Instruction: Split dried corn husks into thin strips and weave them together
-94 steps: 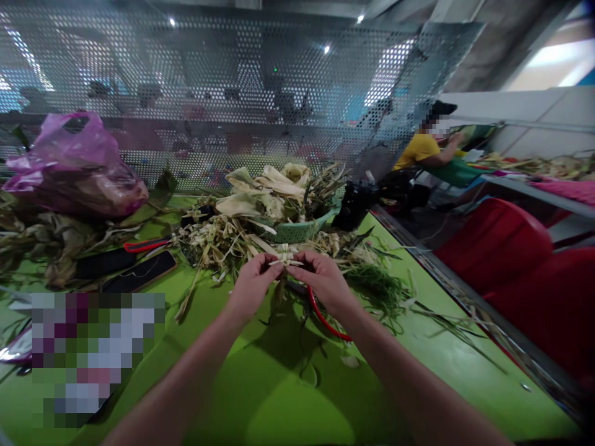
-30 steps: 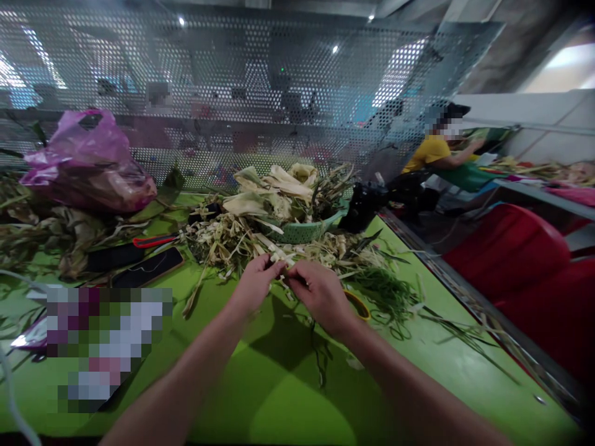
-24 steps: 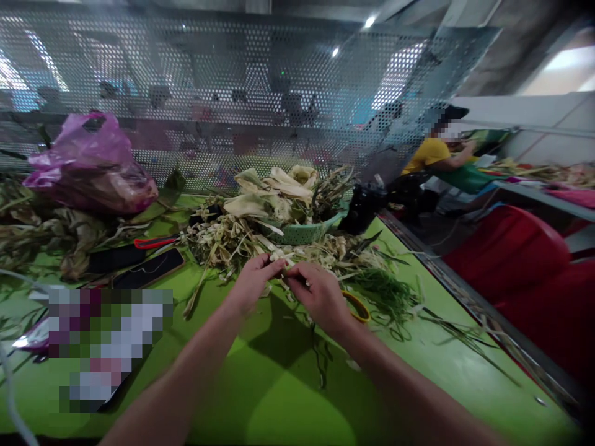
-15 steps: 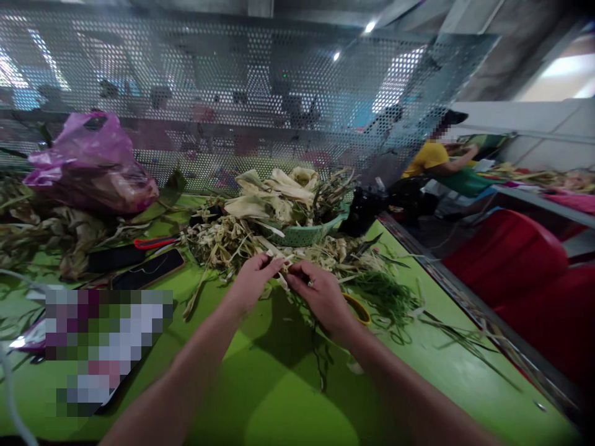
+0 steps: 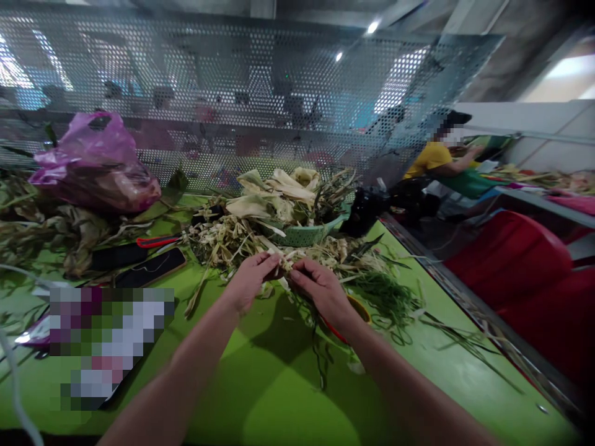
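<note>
Both forearms reach in from the near edge of the green counter (image 5: 279, 402), elbows cut off by the frame. What the fingertips pinch is small and partly covered: a pale leaf strip (image 5: 282, 265), held low over the counter's middle. Curled, the left hand (image 5: 251, 282) and right hand (image 5: 320, 290) close on it, tips meeting. Farther off stands a green basket (image 5: 302, 233) heaped with husks.

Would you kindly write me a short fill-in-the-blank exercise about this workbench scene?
The left hand and right hand pinch pale leaf strips above a ____ table.
The plastic bag at far left is ____.
The person seated at right wears a ____ shirt.
Missing words: green; pink; yellow.
</note>
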Demonstrator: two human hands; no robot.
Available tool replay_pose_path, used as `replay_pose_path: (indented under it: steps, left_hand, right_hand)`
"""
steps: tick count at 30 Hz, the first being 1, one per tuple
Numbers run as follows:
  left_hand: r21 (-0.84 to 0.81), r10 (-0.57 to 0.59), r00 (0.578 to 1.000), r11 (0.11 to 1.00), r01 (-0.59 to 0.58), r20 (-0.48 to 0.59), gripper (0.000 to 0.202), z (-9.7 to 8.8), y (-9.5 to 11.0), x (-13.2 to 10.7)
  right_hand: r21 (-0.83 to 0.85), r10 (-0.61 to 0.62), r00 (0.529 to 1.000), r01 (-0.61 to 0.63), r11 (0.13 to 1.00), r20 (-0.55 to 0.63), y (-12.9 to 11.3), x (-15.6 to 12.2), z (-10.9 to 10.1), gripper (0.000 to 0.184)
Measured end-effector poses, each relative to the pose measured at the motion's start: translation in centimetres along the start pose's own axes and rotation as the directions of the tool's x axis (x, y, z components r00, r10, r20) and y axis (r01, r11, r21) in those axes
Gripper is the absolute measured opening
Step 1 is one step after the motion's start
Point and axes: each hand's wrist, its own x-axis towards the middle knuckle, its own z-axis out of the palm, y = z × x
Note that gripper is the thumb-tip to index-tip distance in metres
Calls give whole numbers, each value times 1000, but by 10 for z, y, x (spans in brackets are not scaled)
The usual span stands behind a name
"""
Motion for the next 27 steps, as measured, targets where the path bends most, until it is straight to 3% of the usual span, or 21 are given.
replay_pose_path:
  steps: [7, 10, 15, 17, 23, 27]
  left_hand:
    - [209, 112, 994, 971, -112, 12, 26, -3, -2, 3]
    - [175, 103, 994, 979, -108, 37, 25, -1, -5, 3]
    - [-61, -13, 997, 998, 17, 79, 26, 3, -10, 2]
    - [-108, -29, 997, 993, 37, 78, 26, 3, -10, 2]
    - [-52, -26, 999, 998, 24, -37, 27, 2, -2, 0]
    - [96, 22, 999, 995, -20, -26, 29, -1, 0, 0]
  right_hand:
    - [-135, -22, 998, 14, 991, -60, 2, 3, -3, 23]
    - [-113, -21, 998, 14, 993, -60, 1, 2, -2, 23]
    - [138, 45, 999, -45, 989, 8, 2, 1, 1, 23]
    - [155, 58, 998, -57, 986, -3, 4, 1, 1, 23]
    - [7, 23, 999, -23, 1000, -43, 4, 4, -3, 24]
    - [0, 5, 998, -5, 1000, -55, 5, 4, -4, 22]
